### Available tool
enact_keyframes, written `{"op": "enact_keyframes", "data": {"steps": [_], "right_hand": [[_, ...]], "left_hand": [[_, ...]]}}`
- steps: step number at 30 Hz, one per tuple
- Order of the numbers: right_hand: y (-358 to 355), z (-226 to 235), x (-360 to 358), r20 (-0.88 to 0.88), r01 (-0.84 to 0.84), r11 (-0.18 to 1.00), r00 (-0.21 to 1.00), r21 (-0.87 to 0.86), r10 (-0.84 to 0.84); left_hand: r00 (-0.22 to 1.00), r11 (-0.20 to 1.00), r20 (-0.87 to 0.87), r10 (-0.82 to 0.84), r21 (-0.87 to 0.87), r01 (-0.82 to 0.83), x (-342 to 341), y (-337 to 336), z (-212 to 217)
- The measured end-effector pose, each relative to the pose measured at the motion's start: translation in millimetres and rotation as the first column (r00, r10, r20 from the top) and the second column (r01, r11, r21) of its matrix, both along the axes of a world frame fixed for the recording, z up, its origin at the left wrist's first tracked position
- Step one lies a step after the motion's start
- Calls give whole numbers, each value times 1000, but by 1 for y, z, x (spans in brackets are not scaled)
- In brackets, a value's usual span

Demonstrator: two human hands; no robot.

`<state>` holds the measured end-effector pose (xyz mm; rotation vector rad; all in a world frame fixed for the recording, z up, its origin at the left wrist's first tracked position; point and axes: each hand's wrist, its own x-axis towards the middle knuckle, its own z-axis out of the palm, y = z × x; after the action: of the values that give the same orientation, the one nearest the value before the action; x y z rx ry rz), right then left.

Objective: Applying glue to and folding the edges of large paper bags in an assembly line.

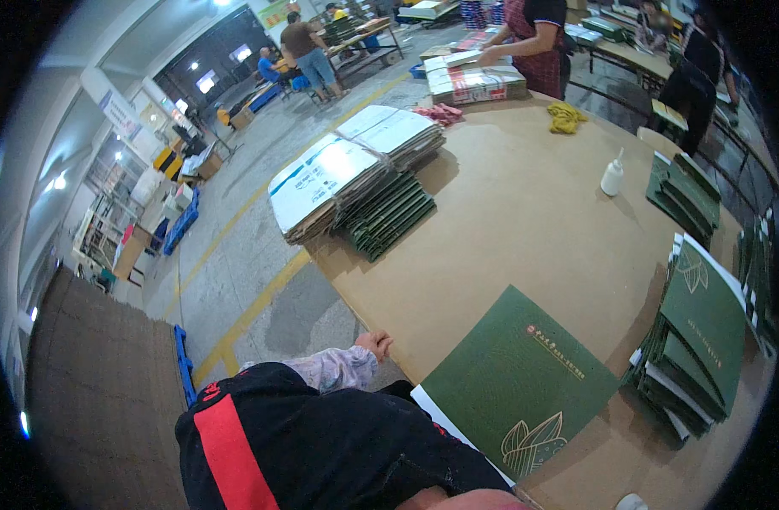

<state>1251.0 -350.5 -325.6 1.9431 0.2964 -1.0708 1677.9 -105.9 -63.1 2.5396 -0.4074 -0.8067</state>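
Observation:
My left hand (375, 344), in a patterned light sleeve, is at the table's left edge. Its fingers are loosely curled, and I see nothing in them. A large green printed sheet (517, 374) with gold line drawings lies flat at the near edge, close in front of my body. White shows along its lower left side. My right hand is outside the picture.
On the tan table (525, 204) stand stacked flat cartons (321, 183), green folded pieces (389, 212), a white squeeze bottle (611, 177), a yellow cloth (565, 118) and green stacks (695, 331) at right. A co-worker (534, 42) handles a bundle at the far side.

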Motion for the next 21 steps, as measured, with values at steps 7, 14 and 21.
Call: {"op": "enact_keyframes", "data": {"steps": [7,14,21], "right_hand": [[2,35,-45,-247,-209,903,962,-376,120],[49,44,-94,-500,-392,703,864,-594,59],[147,78,-183,-959,-961,21,-276,275,-59]], "left_hand": [[872,982,456,-181,133,134,19,17,-46],[800,969,590,-114,-112,220,16,30,-107],[727,821,458,-512,14,570,-1,50,-80]]}}
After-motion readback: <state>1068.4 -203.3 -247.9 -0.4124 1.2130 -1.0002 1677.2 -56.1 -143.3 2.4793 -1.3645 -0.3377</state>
